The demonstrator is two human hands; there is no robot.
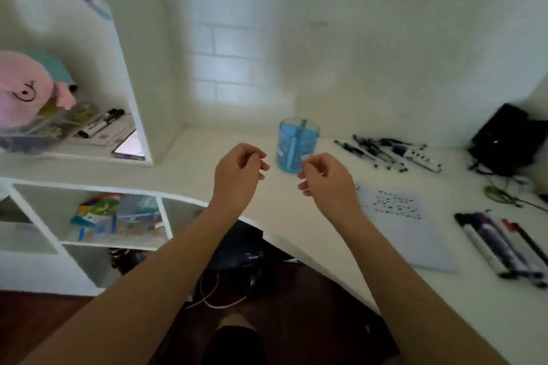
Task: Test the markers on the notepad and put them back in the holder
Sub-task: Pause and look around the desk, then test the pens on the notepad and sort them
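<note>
Two hands hang in the middle of the frame above the white table [207,157], and both of them are empty. Your left hand [237,169] has its fingers loosely curled toward the palm, and your right hand [326,176] looks the same, curled and holding nothing; the two hands are near each other but apart. Just behind your right hand, a little above the centre of the frame, stands the blue see-through holder [298,144], upright on the table, with what seems to be one blue pen or divider inside; the picture is too soft to tell which. At the right of the frame lies the notepad [415,240], flat on the table, with rows of small dark marks on its upper part. At the lower right edge, beside the notepad, a group of thick markers [504,246] lies side by side. Further up on the right, a scatter of thin dark pens [385,152] lies on the table between the holder and a black bag [504,139] at the right edge. At the left of the frame you see white shelves [139,115], with a pink soft toy [26,89] in the upper compartment and colourful packets in a lower one.
</note>
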